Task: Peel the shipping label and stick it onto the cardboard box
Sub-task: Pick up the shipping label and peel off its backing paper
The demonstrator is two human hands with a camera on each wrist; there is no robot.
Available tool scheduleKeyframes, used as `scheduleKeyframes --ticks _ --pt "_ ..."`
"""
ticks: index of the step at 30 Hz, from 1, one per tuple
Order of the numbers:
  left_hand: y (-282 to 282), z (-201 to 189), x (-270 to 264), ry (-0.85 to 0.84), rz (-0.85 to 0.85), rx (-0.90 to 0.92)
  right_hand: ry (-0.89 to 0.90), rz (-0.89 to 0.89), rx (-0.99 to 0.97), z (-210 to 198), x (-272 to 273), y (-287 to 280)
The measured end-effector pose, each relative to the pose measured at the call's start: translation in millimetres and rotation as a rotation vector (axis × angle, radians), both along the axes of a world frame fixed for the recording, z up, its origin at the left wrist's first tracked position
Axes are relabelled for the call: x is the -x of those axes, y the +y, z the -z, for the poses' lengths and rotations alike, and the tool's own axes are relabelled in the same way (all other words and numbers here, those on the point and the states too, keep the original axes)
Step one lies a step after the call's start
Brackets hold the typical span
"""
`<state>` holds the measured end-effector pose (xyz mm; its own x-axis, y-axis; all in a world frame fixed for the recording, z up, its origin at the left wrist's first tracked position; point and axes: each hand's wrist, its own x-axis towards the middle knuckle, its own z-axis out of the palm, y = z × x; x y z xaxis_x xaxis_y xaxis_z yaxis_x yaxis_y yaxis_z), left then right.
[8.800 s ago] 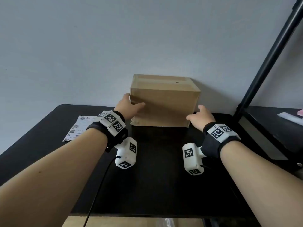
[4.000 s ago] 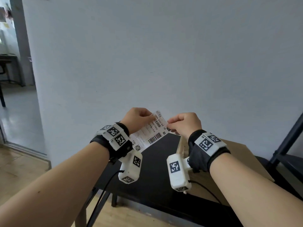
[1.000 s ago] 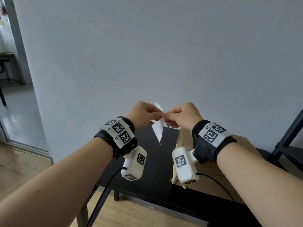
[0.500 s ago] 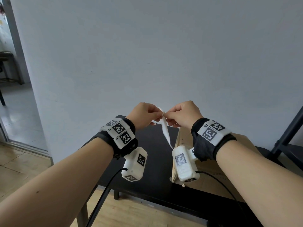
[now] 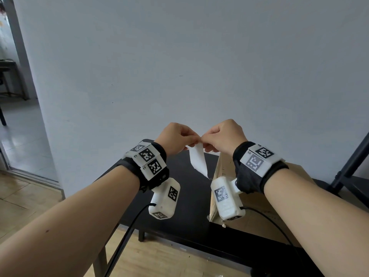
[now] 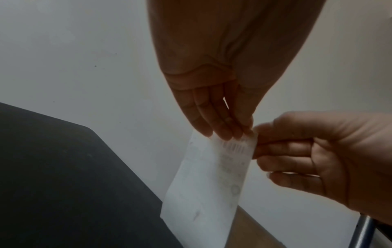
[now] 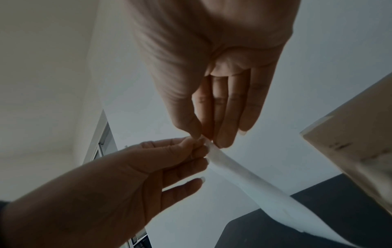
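Left hand and right hand meet in the air, both pinching the top edge of the shipping label, which hangs above the black table. Cardboard box sits toward the table's right end. Pale wall behind; wood floor below.

The head view is being evenly lit by soft daylight entering through the doorway at far left, with straight edges being bowed near the frame borders. Both wrist views are being rendered dim, grainy and backlit, the palms being left in shadow.
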<state>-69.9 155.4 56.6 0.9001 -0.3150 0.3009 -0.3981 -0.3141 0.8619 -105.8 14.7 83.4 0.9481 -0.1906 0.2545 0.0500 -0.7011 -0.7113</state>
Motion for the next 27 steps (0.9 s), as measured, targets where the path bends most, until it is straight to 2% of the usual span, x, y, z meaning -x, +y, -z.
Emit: scheduleKeyframes --ticks 10,17,27 --pt "3.1 0.6 -3.2 -0.003 0.006 -0.016 0.048 -0.038 -0.112 0.3 -1.2 1.2" --pt "4.2 3.0 -5.8 -0.005 0.027 -0.025 0.059 -0.035 -0.097 0.4 -3.0 1.0" --pt "-0.4 4.4 -3.7 0.084 0.048 0.057 0.032 -0.041 -0.128 1.9 -4.1 4.8"
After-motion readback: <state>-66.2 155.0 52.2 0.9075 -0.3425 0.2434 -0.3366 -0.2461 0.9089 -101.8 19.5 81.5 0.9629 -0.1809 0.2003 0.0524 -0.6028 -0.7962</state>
